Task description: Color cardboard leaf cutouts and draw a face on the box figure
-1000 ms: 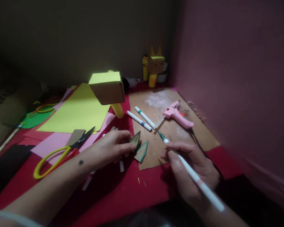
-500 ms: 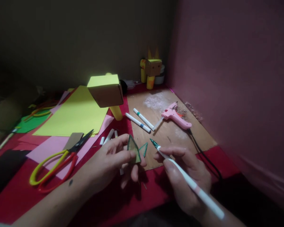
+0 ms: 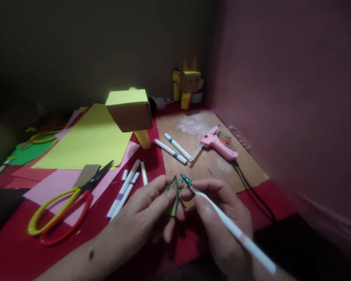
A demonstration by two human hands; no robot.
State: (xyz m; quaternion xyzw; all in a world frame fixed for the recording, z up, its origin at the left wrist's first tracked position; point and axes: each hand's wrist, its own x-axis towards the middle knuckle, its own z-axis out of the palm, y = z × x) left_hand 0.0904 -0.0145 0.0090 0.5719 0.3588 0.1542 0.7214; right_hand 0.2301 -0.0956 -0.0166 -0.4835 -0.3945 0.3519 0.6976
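Note:
Between the thumb and fingers of my left hand (image 3: 152,203) is a small triangular paper piece (image 3: 173,199) with dark green edges. My right hand (image 3: 225,214) grips a white marker (image 3: 228,222) like a pen. Its uncapped green tip points up and left, close to the triangle's right edge; whether it touches the paper I cannot tell. Some green strokes show just behind the triangle, partly hidden by my fingers. Left of my left hand lie several white markers (image 3: 125,193) and a loose cap.
Scissors (image 3: 61,210) with yellow and red handles lie at left on pink paper, near yellow sheets (image 3: 78,144). A cardboard box head (image 3: 131,113) stands behind. A pink glue gun (image 3: 218,144) and two capped markers (image 3: 175,148) rest on a board; a cardboard animal (image 3: 188,84) stands farther back.
My left hand has moved right and slightly down with the triangle, which has turned. The right hand has shifted a little left, so marker tip and triangle are closer together.

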